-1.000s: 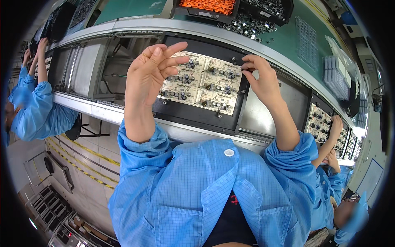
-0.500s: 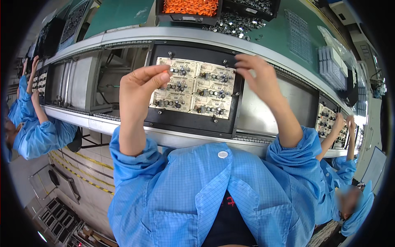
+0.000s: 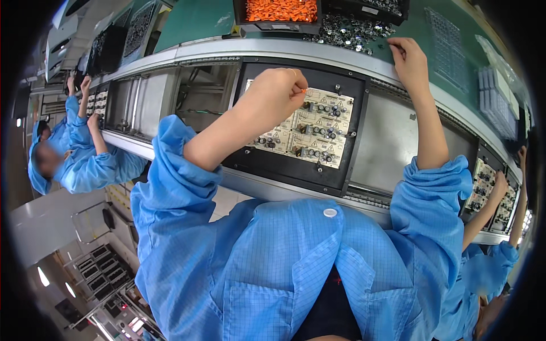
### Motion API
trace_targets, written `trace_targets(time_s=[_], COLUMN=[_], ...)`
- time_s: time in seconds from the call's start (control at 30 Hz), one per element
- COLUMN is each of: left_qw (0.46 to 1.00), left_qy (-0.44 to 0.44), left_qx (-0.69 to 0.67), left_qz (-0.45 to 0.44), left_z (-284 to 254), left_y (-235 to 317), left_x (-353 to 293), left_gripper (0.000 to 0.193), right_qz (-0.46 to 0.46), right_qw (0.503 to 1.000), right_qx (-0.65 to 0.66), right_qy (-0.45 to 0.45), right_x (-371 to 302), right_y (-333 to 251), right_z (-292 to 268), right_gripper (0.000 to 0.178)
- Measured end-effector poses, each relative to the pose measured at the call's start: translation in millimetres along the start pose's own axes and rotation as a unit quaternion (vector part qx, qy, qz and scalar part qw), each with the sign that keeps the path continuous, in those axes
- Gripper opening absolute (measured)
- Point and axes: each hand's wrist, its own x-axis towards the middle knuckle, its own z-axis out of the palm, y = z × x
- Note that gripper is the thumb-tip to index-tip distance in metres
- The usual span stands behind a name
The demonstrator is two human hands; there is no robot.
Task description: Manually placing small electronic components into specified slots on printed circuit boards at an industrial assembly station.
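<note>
Nearest you, the cream circuit-board panel [image 3: 287,133] lies flat in a black frame [image 3: 284,167] between the conveyor rails [image 3: 284,49]; long axis left to right, right end dipping slightly toward you, component rows running the same way. Your left hand [image 3: 276,91] is over the panel's upper part, fingertips pinching a small orange piece [image 3: 303,91], its direction too small to read. Farther out, your right hand [image 3: 410,62] is at the green counter [image 3: 421,31], fingers curled beside loose silver-black parts [image 3: 347,31]; can't tell if it grips one. Beyond: black bin [image 3: 278,27] heaped with orange pieces; second black bin [image 3: 389,18] holding dark metallic parts.
</note>
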Motion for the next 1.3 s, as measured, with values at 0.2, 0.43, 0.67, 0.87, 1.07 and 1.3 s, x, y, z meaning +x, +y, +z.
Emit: trace_targets(time_s=[0.2, 0.43, 0.67, 0.87, 1.07, 1.3], left_qw=[0.995, 0.990, 0.992, 0.992, 0.892, 0.929], left_qy=[-0.011, -0.017, -0.041, -0.006, 0.280, 0.243], left_qx=[0.079, 0.120, 0.114, 0.126, 0.345, 0.278], left_qz=[0.057, 0.069, 0.046, -0.001, 0.083, 0.034], left_z=[11, 15, 15, -19, -62, -75], left_y=[-9, -8, -7, 1, -62, -81], left_x=[12, 18, 22, 49, 145, 187], left_gripper=[0.010, 0.008, 0.011, 0.018, 0.019, 0.015], right_qz=[0.067, 0.092, 0.116, 0.251, 0.118, 0.023], right_qw=[0.993, 0.989, 0.982, 0.913, 0.930, 0.968], right_qx=[0.073, 0.100, 0.141, 0.323, 0.315, 0.126], right_qy=[0.059, 0.062, 0.047, -0.009, -0.147, -0.214], right_x=[0, 0, 1, 0, -36, -86], right_y=[-8, -5, -7, -6, -88, -152], right_z=[2, 1, 1, -17, -43, -45], right_gripper=[0.018, 0.018, 0.019, 0.019, 0.017, 0.027])
